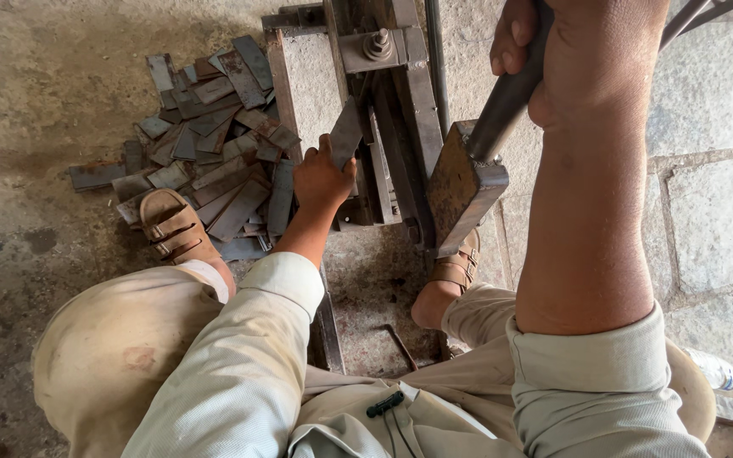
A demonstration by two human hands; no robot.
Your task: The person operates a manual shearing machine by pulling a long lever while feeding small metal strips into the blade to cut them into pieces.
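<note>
Nearest the lens sit your own sleeves and knees: pale, dusty cloth filling the lower half of the view, with a dark clip (pixel 384 404) on the shirt at about 6 o'clock.

Your right hand (pixel 579 51), up at 1 o'clock, has its grip wrapped fully round the lever handle (pixel 506 102), a dark round bar that slopes down toward 7 o'clock into a heavy rusty block (pixel 460 187) (the block hangs just above your right foot). Your fingers curl over the bar from its left side.

Your left hand (pixel 320 178), close to the centre, has its grip pinched on a flat steel strip (pixel 346 134); the strip stands tilted, its upper end pointing to 12 o'clock, and it leans against the upright frame of the cutting machine (pixel 388 102). That frame runs from 12 o'clock down to the middle, with a bolt (pixel 377 41) on its top plate.

Out at 10 o'clock a heap of cut metal pieces (pixel 205 136) lies on the concrete floor (pixel 44 76), overlapping one another. Your left sandal (pixel 171 225) rests on the near edge of that heap. Your right sandal (pixel 460 267) sits at the foot of the machine. At 4 o'clock, by the paving stones (pixel 714 220), a clear plastic bottle (pixel 719 371) lies partly hidden behind your arm.
</note>
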